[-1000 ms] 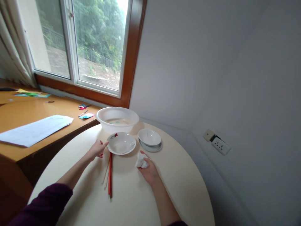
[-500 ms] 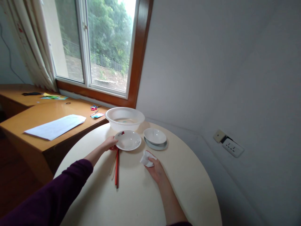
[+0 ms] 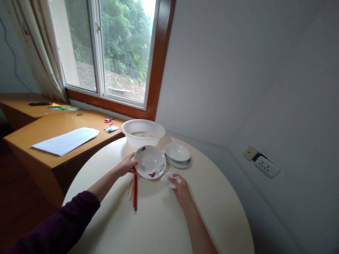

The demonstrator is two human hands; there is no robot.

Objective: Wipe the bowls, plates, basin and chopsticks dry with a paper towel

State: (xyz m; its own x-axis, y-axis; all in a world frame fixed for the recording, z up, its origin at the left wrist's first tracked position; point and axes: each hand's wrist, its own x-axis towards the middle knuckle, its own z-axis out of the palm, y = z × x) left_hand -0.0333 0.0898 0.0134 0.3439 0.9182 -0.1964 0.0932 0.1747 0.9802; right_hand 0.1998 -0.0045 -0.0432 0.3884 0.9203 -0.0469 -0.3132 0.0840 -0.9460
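Observation:
My left hand [image 3: 129, 164] grips the left rim of a white plate [image 3: 148, 161] with red and dark printed decoration, tilted so that its inner face turns toward me. In my right hand [image 3: 180, 187] is a crumpled white cloth or tissue [image 3: 168, 180], pinched between thumb and fingers just right of the plate's lower edge. Behind that hand a white bowl [image 3: 178, 153] rests on a pale plate [image 3: 182, 164]. Red chopsticks [image 3: 135, 194] and lighter sticks [image 3: 130, 187] lie on the table below my left hand.
A translucent white basin [image 3: 156, 140] stands at the back of the round cream table [image 3: 159, 225]. To the left, a wooden desk [image 3: 66, 160] holds a white paper sheet [image 3: 67, 141] and small coloured items. The wall with a socket [image 3: 266, 166] borders the right.
The plate has tilted further toward me, showing more of its printed inner face. My right hand with the white cloth or tissue remains close to the plate, its fingers slightly shifted.

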